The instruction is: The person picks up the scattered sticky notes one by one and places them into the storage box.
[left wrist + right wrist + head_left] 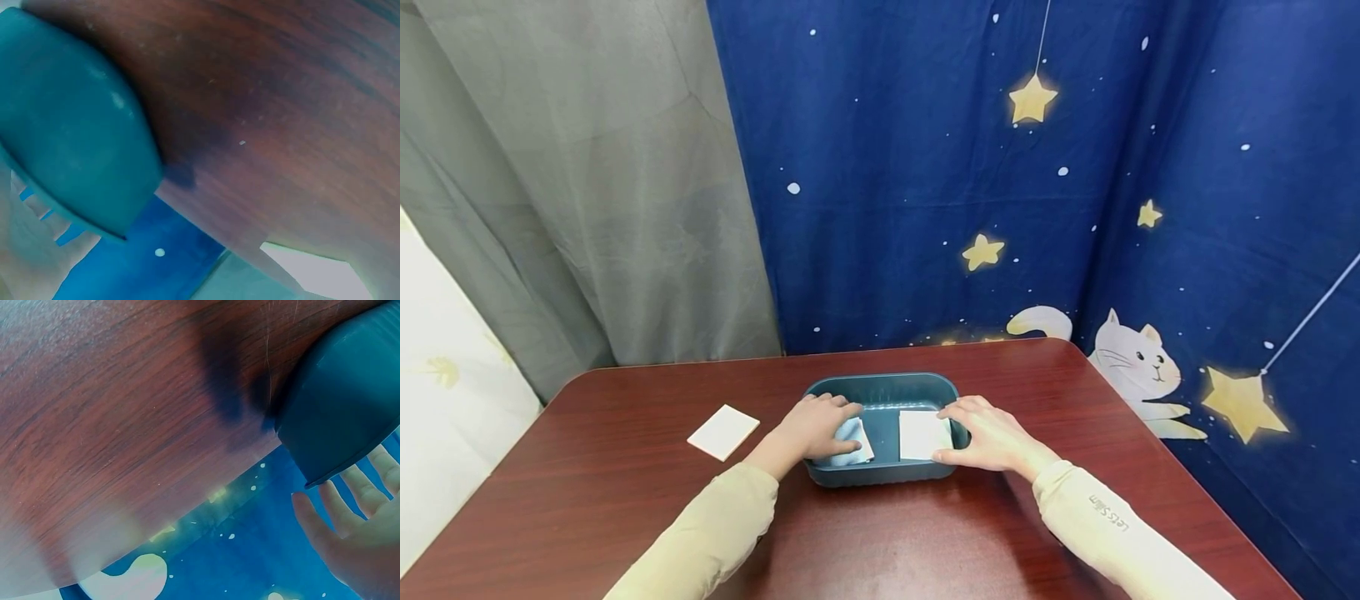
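A dark teal bin [891, 475] stands on the table, its outer wall also large in both wrist views. My left hand [816, 427] reaches over its left end, thumb resting at a light blue flat piece [850, 435] with a white edge, partly hidden under the hand. At the other end, my right hand [988, 435] reaches over the rim with thumb and fingers spread at the right side of a white square pad [922, 435] in the bin. The right wrist view shows that hand's fingers [344, 509] fairly straight behind the rim.
Left of the bin, a second white square pad [723, 432] lies on the reddish-brown table [887, 542]. Behind the table's far edge hang a grey curtain [647, 208] and a blue curtain [910, 183] with stars and a white cat.
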A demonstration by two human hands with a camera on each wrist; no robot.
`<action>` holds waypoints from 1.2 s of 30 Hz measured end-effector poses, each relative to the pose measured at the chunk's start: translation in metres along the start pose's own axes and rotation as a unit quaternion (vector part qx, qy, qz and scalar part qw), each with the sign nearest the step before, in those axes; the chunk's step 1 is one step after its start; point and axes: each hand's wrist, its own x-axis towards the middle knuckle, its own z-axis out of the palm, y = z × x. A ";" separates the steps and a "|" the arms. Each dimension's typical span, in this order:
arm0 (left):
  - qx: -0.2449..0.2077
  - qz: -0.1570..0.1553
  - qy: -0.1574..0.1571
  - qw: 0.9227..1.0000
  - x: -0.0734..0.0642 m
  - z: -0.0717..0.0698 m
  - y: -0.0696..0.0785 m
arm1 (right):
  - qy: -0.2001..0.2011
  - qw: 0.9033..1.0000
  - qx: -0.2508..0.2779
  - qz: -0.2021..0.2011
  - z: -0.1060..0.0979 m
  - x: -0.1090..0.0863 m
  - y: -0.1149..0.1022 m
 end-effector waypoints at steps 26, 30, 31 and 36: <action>-0.004 -0.031 0.120 0.992 -0.026 -0.044 -0.024 | 0.001 1.000 0.002 -0.002 0.000 -0.001 0.000; -0.011 -0.042 0.144 0.989 -0.034 -0.050 -0.032 | 0.002 1.000 0.001 -0.004 0.000 -0.002 -0.001; -0.012 -0.045 0.148 0.988 -0.036 -0.052 -0.034 | 0.003 1.000 0.002 -0.005 0.000 -0.002 -0.001; -0.015 -0.061 0.166 0.984 -0.047 -0.056 -0.046 | 0.004 1.000 0.002 -0.006 -0.002 -0.002 -0.002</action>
